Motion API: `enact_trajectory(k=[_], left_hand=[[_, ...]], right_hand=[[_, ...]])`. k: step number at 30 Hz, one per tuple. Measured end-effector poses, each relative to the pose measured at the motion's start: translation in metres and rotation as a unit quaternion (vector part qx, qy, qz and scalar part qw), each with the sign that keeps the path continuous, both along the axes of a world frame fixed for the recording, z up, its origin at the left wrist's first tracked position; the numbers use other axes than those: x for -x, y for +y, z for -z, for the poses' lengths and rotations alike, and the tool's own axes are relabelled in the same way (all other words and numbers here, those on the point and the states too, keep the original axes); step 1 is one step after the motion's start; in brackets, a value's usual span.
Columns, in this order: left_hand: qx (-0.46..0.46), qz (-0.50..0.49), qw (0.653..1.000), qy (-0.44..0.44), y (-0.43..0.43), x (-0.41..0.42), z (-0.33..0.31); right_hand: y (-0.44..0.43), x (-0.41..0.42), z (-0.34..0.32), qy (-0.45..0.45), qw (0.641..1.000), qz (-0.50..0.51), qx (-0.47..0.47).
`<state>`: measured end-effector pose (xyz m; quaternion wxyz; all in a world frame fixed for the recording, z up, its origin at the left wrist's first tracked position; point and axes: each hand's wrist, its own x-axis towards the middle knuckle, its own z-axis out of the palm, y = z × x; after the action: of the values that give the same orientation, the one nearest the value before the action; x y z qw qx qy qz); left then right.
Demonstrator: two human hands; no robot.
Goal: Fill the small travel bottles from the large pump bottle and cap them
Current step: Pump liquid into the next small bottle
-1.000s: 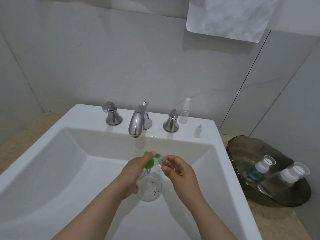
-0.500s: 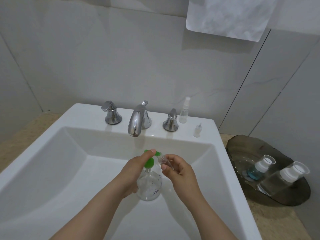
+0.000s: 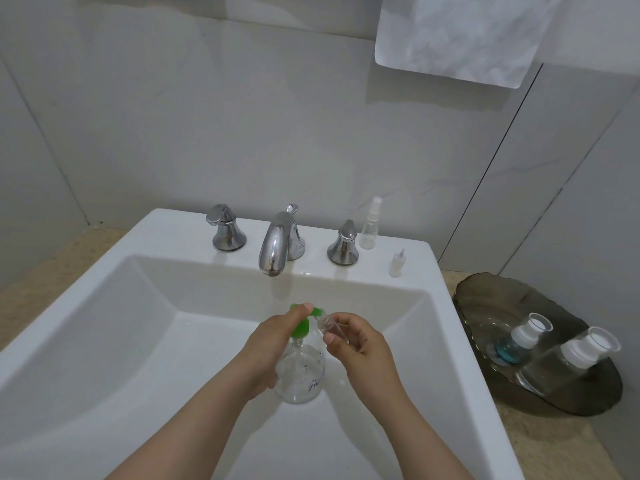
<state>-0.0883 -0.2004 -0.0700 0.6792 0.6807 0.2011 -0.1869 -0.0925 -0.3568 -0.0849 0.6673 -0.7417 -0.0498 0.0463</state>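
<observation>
Head view, lower centre, over the sink (image 3: 104, 323): my left hand (image 3: 273, 344) grips the pump bottle (image 3: 303, 375), one finger on its green pump head (image 3: 300, 328). My right hand (image 3: 360, 344) pinches a small travel bottle (image 3: 329, 323), mouth at the spout. Level unreadable; looks mid-fill, capping left. Right edge, on the tray (image 3: 485, 299): blue-filled bottle (image 3: 516, 341) and clear bottle (image 3: 568, 358), both capped, probably done. Upper centre ledge: spray bottle (image 3: 370, 226), loose cap (image 3: 396, 264).

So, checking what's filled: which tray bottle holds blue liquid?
The left bottle on the dark tray, nearer the sink; its right neighbour looks clear.
</observation>
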Motion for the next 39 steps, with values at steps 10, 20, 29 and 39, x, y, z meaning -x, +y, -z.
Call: enact_trajectory(k=[10,20,29,39], left_hand=[[0.027,0.015,0.999,0.017,-0.001,0.004,-0.005],[0.007,-0.007,1.0,0.002,-0.001,0.001,-0.006],[0.02,-0.015,1.0,-0.013,-0.001,0.002,-0.007],[0.036,0.017,0.999,-0.013,0.003,0.0,0.002]], right_hand=[[0.0,-0.001,0.0,0.005,1.0,-0.007,-0.028],[-0.001,-0.002,0.001,0.001,1.0,-0.001,-0.017],[-0.001,-0.002,0.002,0.01,1.0,0.0,-0.007],[-0.001,-0.002,0.003,0.005,1.0,-0.01,-0.011]])
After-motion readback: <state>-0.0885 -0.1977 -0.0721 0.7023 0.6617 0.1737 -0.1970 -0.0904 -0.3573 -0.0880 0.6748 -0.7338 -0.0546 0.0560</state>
